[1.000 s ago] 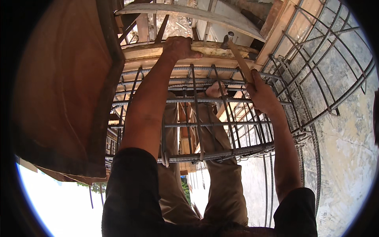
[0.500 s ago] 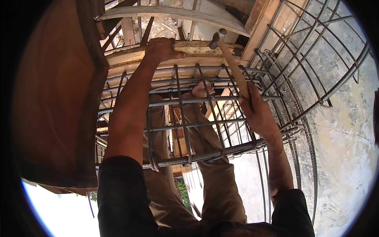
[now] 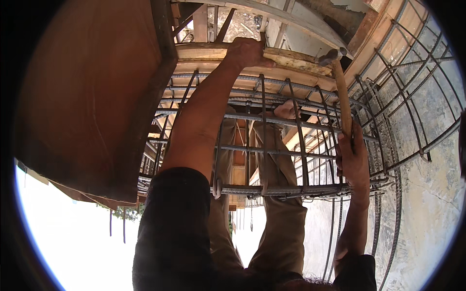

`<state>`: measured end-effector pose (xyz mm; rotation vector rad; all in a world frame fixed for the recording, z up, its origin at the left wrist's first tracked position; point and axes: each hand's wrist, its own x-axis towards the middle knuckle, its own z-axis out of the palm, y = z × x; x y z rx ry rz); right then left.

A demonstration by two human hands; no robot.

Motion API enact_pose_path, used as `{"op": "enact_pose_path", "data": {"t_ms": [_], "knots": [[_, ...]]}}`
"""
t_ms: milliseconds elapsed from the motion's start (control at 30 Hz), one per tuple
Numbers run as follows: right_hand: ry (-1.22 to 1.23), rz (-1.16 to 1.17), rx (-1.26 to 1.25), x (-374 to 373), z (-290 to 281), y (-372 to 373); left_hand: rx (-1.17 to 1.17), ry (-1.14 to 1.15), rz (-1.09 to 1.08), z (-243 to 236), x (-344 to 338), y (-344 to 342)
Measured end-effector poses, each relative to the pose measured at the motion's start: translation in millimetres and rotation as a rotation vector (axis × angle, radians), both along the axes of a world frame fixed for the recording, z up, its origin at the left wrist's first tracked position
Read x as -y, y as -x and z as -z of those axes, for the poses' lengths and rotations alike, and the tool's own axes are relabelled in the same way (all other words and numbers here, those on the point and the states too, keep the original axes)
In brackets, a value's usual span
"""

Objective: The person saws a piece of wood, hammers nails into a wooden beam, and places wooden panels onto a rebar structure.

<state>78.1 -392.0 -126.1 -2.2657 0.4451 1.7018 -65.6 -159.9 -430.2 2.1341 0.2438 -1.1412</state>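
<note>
A brown panel (image 3: 92, 97) fills the far left. Next, the left grip (image 3: 246, 52) is clasped over the beam (image 3: 296, 60), fingertips hidden, thumb pointing right. Behind the bars of the rebar cage (image 3: 264, 117) shows a foot (image 3: 286, 109). The hammer (image 3: 342, 89) has its head by the beam's right end, its handle closed in the right grip (image 3: 353, 157); a wall (image 3: 427, 194) stands far right
</note>
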Motion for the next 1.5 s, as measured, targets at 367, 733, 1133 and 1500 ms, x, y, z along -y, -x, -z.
{"op": "enact_pose_path", "data": {"t_ms": [367,733,1133,1500], "knots": [[0.008,0.001,0.002,-6,-1,1,-0.144,0.021,-0.051,-6,0,-5],[-0.029,-0.099,-0.005,-19,6,0,-0.089,-0.026,-0.036,-12,-1,-4],[-0.290,-0.094,0.239,-57,50,-1,-0.047,-0.010,-0.048,-9,-1,-1],[-0.345,0.174,0.306,-108,13,-61,0.019,-0.030,-0.033,-5,-2,7]]}}
